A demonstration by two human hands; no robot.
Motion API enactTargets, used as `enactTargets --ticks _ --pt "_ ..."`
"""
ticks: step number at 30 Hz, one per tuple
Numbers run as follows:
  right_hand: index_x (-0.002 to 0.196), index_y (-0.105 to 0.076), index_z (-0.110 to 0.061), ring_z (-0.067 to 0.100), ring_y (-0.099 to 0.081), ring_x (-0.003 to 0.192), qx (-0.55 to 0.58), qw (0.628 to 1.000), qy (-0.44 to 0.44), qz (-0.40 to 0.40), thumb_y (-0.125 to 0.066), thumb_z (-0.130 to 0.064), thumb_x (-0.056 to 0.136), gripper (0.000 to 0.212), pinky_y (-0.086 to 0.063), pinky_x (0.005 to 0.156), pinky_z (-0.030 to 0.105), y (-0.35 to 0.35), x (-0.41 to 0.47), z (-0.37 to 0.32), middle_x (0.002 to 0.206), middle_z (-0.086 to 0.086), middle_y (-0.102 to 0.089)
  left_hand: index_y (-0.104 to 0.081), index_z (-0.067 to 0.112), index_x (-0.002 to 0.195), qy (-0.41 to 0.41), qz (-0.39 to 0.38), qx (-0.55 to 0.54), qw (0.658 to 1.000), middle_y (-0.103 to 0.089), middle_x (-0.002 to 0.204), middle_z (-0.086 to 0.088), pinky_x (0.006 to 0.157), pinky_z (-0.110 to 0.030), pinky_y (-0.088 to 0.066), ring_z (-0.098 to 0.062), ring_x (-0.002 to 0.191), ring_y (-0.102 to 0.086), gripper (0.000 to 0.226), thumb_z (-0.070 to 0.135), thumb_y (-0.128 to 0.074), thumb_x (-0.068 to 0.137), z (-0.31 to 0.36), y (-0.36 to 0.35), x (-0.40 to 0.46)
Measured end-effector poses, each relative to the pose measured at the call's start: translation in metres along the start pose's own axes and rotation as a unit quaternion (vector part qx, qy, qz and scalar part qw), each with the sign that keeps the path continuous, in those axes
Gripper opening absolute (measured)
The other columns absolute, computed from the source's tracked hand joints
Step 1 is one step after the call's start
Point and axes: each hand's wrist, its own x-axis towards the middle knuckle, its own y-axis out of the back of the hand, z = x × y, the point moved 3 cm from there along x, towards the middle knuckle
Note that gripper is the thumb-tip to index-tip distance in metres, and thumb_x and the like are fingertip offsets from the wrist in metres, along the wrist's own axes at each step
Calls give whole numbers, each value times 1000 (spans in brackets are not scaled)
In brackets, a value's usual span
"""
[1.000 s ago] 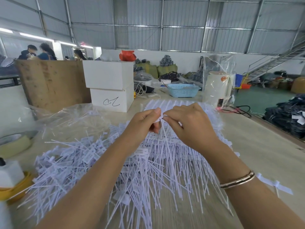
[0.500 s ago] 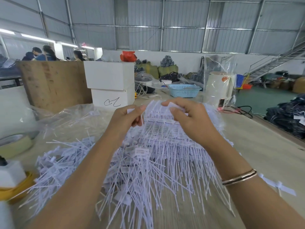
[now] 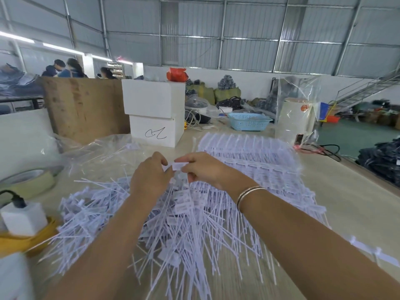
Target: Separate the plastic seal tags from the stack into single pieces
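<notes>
A big heap of loose white plastic seal tags (image 3: 173, 221) covers the middle of the table. Behind it lies a flat stack of still-joined tags (image 3: 255, 156), in rows. My left hand (image 3: 151, 176) and my right hand (image 3: 203, 169) meet above the heap. Together they pinch a small strip of white tags (image 3: 179, 166) between fingertips, its tails hanging down between the hands. A bracelet sits on my right wrist.
Two stacked white boxes (image 3: 154, 113) stand behind the heap, with a crumpled clear plastic bag (image 3: 104, 154) to their left. Tape rolls (image 3: 28, 180) and a white adapter (image 3: 23, 217) sit at the left. A blue basket (image 3: 249, 121) and a white appliance (image 3: 294, 118) are at the back right.
Both hands have come down and back together from the joined stack, now pinching a small strip of tags above the loose heap. The view has shifted slightly.
</notes>
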Motion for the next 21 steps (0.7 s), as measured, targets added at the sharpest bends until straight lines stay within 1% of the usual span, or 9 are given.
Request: enactTargets --ticks 2,5,9,12,15,17,19,20,21 --pt "136 -45 -4 15 -54 58 62 998 -16 2 -46 5 93 44 -51 56 16 -5 2 9 106 14 -55 -54 15 103 -32 51 44 997 -63 102 -10 74 -39 -43 -30 92 -56 13 15 -54 90 2 1 -2" --pt "137 -43 -8 17 -60 65 107 994 -29 18 -44 6 94 45 -54 59 15 0 -3 18 128 12 -44 -54 15 113 -51 97 77 991 -61 109 -6 83 -38 -36 -28 102 -51 30 0 -50 87 -2 5 -5" --pt "115 -59 -19 12 -61 69 78 994 -2 71 -45 -5 97 27 -54 80 23 22 -22 30 121 6 -56 -55 15 113 -67 90 37 993 -62 106 -3 84 -37 -31 -26 104 -51 34 -3 -45 85 -2 7 -7" --pt "102 -63 -28 8 -59 69 12 995 -2 100 -48 -16 97 19 -50 73 21 34 -45 47 103 -2 -64 -55 15 112 -59 62 -10 996 -63 105 -2 89 -40 -33 -26 105 -52 29 3 -41 90 2 8 -7" --pt "103 -59 -34 11 -58 75 -111 990 -20 88 -46 -38 97 14 -45 68 21 30 -72 67 95 -5 -63 -56 15 106 -72 63 -18 995 -63 100 -3 89 -42 -39 -27 99 -53 20 13 -39 97 9 7 -13" --pt "117 -52 -34 8 -58 77 -168 984 -40 44 -44 -59 91 37 -41 62 15 17 -86 76 101 -7 -60 -54 17 98 -91 56 -9 994 -60 91 0 82 -40 -40 -26 92 -52 16 20 -39 98 16 1 -22" --pt "140 -37 -28 11 -58 100 -201 978 -51 1 -40 -75 82 75 -42 77 20 -3 -92 77 126 -4 -55 -55 16 100 -96 50 -7 994 -60 95 -2 84 -42 -41 -27 94 -53 15 22 -42 97 18 -8 -31" --pt "145 -29 -25 16 -54 115 -218 974 -54 -9 -38 -81 77 89 -42 86 26 -13 -92 75 139 -2 -48 -56 15 105 -100 45 -6 994 -61 102 -4 86 -43 -42 -27 98 -53 16 21 -44 96 18 -13 -34" --pt "147 -24 -23 19 -51 121 -248 967 -58 -7 -35 -86 72 99 -43 91 30 -22 -91 72 142 -1 -46 -56 13 111 -105 38 -9 994 -61 109 -6 89 -44 -42 -27 102 -52 19 19 -46 96 17 -18 -36"
